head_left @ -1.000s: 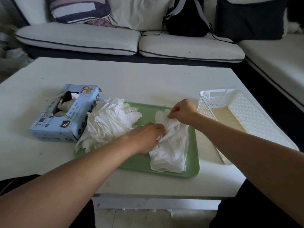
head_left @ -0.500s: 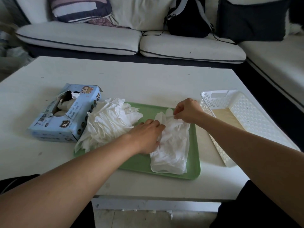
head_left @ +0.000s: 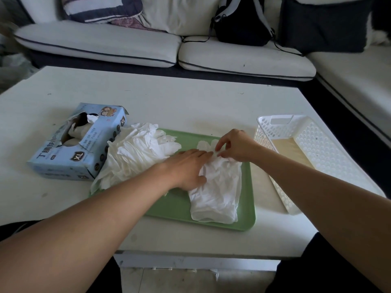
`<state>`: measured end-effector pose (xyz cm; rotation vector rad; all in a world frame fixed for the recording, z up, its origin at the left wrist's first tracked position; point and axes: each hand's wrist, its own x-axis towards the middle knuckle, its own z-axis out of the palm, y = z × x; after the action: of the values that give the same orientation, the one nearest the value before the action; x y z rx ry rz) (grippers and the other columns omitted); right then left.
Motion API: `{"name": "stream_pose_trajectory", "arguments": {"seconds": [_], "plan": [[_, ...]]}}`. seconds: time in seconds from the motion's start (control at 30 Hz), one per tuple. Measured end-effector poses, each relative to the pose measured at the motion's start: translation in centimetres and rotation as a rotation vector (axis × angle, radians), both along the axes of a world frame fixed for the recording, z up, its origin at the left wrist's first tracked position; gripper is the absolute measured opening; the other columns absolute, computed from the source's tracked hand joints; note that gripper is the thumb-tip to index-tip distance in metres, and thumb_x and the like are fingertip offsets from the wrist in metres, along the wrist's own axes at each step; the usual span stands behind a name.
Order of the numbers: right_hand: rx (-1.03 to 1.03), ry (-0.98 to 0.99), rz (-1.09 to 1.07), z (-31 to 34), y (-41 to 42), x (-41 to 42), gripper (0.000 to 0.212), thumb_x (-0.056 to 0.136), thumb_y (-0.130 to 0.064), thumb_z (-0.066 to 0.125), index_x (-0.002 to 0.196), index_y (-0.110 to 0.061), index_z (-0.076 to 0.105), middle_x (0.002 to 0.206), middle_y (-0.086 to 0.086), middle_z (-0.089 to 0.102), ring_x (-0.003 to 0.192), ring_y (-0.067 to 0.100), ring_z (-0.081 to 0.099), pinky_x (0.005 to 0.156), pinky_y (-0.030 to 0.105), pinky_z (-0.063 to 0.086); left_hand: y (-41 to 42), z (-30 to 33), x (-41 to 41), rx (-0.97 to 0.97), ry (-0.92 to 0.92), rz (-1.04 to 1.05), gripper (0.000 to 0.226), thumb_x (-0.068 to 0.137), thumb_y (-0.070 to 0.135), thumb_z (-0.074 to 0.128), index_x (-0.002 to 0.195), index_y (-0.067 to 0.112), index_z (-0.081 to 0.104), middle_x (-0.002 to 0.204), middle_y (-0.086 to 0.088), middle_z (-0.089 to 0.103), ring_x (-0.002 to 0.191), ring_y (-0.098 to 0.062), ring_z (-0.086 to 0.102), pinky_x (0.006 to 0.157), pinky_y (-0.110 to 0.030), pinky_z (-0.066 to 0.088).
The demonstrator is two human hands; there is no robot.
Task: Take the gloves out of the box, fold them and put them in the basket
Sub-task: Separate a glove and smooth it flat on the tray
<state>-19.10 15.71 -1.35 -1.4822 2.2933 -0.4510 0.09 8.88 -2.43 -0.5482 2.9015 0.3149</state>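
Observation:
A white glove [head_left: 218, 191] lies lengthwise on the right half of the green tray [head_left: 175, 208]. My left hand [head_left: 188, 168] lies flat on the glove's middle, fingers straight, pressing it down. My right hand [head_left: 234, 145] pinches the glove's finger end near the tray's far edge. A loose pile of white gloves [head_left: 135, 153] covers the tray's left end. The blue glove box [head_left: 78, 142] lies open to the left of the pile. The white perforated basket [head_left: 313, 144] stands to the right of the tray, with nothing white visible inside.
Everything sits on a white low table [head_left: 169, 98]. A light sofa [head_left: 232, 56] with cushions and a black backpack [head_left: 241, 22] runs behind and to the right of the table. My knees are under the near table edge.
My right hand has shifted slightly right and back along the glove's finger end. My left hand has flattened on the glove's middle. The glove's tips now show beyond my right hand.

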Motion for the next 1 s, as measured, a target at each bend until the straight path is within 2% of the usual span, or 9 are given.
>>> {"name": "stream_pose_trajectory", "arguments": {"seconds": [0.13,0.27,0.47,0.57,0.63,0.77,0.8,0.9,1.0], "plan": [[-0.022,0.034,-0.023,-0.3,-0.4,0.1,0.012,0.075,-0.012,0.085,0.076,-0.022,0.078,0.064,-0.003,0.061,0.055,0.011,0.055,0.051,0.021,0.047,-0.2,0.3,-0.3,-0.067,0.026,0.014,0.068,0.097,0.045,0.053,0.157,0.019,0.032,0.157,0.001,0.037,0.143,-0.021,0.035,0.115,-0.039,0.034],[-0.015,0.117,0.07,0.7,-0.6,0.1,0.01,0.08,-0.017,0.082,0.078,-0.023,0.075,0.069,-0.01,0.057,0.062,0.017,0.059,0.062,0.031,0.054,-0.2,0.3,-0.3,-0.076,0.014,0.046,0.062,0.099,0.048,0.051,0.15,0.014,0.043,0.149,-0.001,0.044,0.136,-0.022,0.041,0.11,-0.037,0.038],[-0.11,0.309,0.172,0.8,-0.9,1.3,0.005,0.091,-0.023,0.069,0.093,-0.026,0.071,0.089,-0.006,0.062,0.081,0.02,0.063,0.07,0.032,0.051,-0.1,0.5,-0.3,-0.03,0.023,0.057,0.07,0.1,0.044,0.053,0.157,0.015,0.027,0.154,-0.004,0.042,0.139,-0.023,0.042,0.11,-0.038,0.038],[-0.137,0.257,0.149,-0.1,-0.5,1.2,0.032,0.091,-0.016,0.07,0.121,-0.023,0.065,0.117,-0.001,0.063,0.101,0.02,0.063,0.082,0.031,0.05,0.1,0.5,-0.1,-0.013,0.029,0.066,0.078,0.099,0.044,0.055,0.16,0.014,0.018,0.159,-0.006,0.038,0.144,-0.024,0.039,0.114,-0.038,0.036],[-0.134,0.196,0.02,-0.2,-0.3,0.0,0.039,0.091,-0.018,0.069,0.129,-0.02,0.059,0.124,0.005,0.061,0.107,0.024,0.062,0.086,0.033,0.051,0.2,0.5,0.0,-0.005,0.015,0.051,0.081,0.1,0.044,0.055,0.163,0.018,0.01,0.163,-0.005,0.031,0.147,-0.023,0.034,0.117,-0.038,0.032],[-0.014,0.022,-0.2,0.5,-0.1,-2.3,0.046,0.083,-0.05,0.076,0.114,-0.018,0.065,0.104,0.004,0.068,0.09,0.022,0.067,0.081,0.032,0.055,0.2,0.6,0.1,0.012,-0.031,0.025,0.068,0.103,0.045,0.05,0.161,0.032,0.019,0.169,0.0,0.017,0.153,-0.02,0.022,0.121,-0.038,0.023],[-0.004,-0.027,-0.212,0.7,0.1,-2.5,0.046,0.08,-0.049,0.079,0.111,-0.018,0.066,0.1,0.002,0.069,0.087,0.02,0.068,0.076,0.028,0.054,0.2,0.7,0.0,0.015,-0.05,0.022,0.065,0.103,0.046,0.049,0.161,0.032,0.022,0.17,0.002,0.013,0.154,-0.019,0.018,0.122,-0.039,0.021],[-0.005,-0.103,-0.194,0.8,0.4,-2.4,0.043,0.072,-0.032,0.09,0.107,-0.015,0.071,0.094,0.0,0.07,0.084,0.02,0.069,0.062,0.019,0.047,0.5,0.7,-0.1,0.029,-0.069,0.015,0.068,0.101,0.049,0.052,0.16,0.034,0.023,0.17,0.004,0.009,0.155,-0.019,0.015,0.123,-0.039,0.019],[0.044,-0.09,-0.162,0.2,0.6,-2.0,0.035,0.066,-0.021,0.093,0.096,-0.014,0.075,0.091,0.005,0.073,0.084,0.022,0.071,0.07,0.025,0.055,1.1,0.8,-0.2,0.025,-0.08,-0.016,0.078,0.096,0.054,0.058,0.161,0.031,0.021,0.171,0.0,0.008,0.155,-0.021,0.015,0.124,-0.039,0.018]]}}
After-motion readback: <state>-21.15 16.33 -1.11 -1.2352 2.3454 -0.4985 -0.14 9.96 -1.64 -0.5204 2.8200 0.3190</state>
